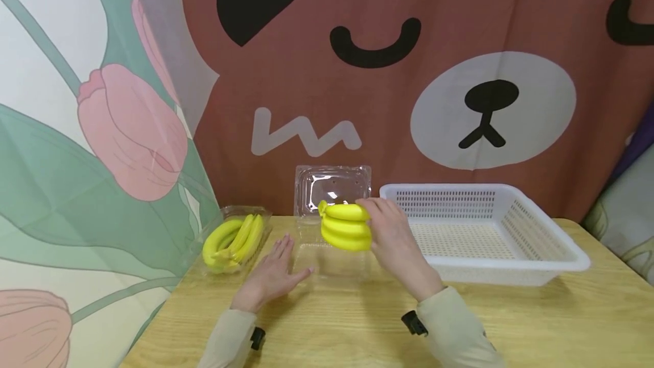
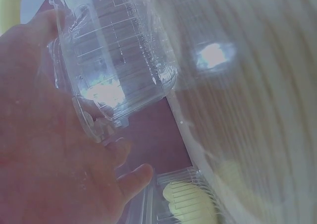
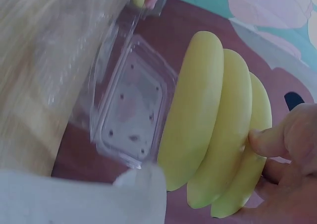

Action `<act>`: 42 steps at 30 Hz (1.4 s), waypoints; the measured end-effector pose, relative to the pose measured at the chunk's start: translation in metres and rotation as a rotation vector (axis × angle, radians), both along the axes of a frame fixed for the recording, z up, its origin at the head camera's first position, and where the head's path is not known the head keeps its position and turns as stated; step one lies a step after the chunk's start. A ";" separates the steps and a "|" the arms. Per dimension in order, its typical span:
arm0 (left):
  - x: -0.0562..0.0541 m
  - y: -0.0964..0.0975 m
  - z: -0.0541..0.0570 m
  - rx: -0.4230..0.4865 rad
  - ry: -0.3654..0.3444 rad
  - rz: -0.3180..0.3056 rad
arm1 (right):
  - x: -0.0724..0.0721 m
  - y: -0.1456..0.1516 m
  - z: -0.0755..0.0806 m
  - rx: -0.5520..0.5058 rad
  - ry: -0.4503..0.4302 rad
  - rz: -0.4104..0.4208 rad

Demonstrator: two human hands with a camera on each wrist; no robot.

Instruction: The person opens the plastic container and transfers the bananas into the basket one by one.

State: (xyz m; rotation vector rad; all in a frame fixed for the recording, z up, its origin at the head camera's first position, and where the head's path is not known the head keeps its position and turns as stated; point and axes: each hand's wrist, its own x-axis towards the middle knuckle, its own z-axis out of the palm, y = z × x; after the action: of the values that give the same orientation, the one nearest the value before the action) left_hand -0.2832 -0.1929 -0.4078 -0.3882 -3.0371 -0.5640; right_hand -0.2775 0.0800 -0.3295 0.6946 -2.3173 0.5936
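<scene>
A person's right hand (image 1: 398,243) is gripping a bunch of yellow bananas (image 1: 344,227), holding it above a clear container (image 1: 332,266) whose lid (image 1: 333,183) is standing raised near the far edge of a wooden table (image 1: 327,322). The left hand (image 1: 268,277), fingers extended and holding nothing, is resting just beside that container. Another banana bunch (image 1: 248,237) is lying in a second container (image 1: 245,208) by the far-left corner; a white basket (image 1: 490,263) is sitting toward the far-right corner.

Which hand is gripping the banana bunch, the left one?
No, the right hand grips the banana bunch, while the left hand is spread beside the open clear clamshell.
</scene>
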 end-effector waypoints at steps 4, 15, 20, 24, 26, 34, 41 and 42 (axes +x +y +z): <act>-0.001 0.000 0.000 0.006 -0.003 0.004 | -0.003 0.016 0.001 -0.020 0.049 -0.013; 0.001 0.001 0.001 0.027 -0.007 0.004 | -0.006 0.067 0.001 -0.071 0.053 -0.062; 0.002 0.001 0.001 0.039 -0.018 0.006 | -0.004 0.091 -0.004 -0.043 0.054 -0.086; 0.002 0.001 0.001 0.043 -0.013 0.005 | -0.003 0.111 -0.008 -0.034 0.012 -0.113; 0.002 0.001 0.002 0.047 -0.013 0.003 | -0.004 0.121 -0.011 -0.023 -0.006 -0.130; 0.002 0.000 0.001 0.045 -0.014 -0.004 | -0.010 0.164 -0.028 0.041 -0.047 -0.167; 0.001 0.001 0.002 0.073 -0.028 0.002 | -0.012 0.180 -0.035 0.051 -0.104 -0.216; 0.001 0.001 0.002 0.073 -0.025 0.002 | -0.012 0.180 -0.035 0.051 -0.105 -0.217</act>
State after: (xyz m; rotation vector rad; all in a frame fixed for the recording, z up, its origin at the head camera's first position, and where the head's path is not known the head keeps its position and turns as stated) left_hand -0.2819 -0.1922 -0.4059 -0.3773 -3.0297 -0.6826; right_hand -0.2894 0.2596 -0.3641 0.4355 -2.4717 0.4838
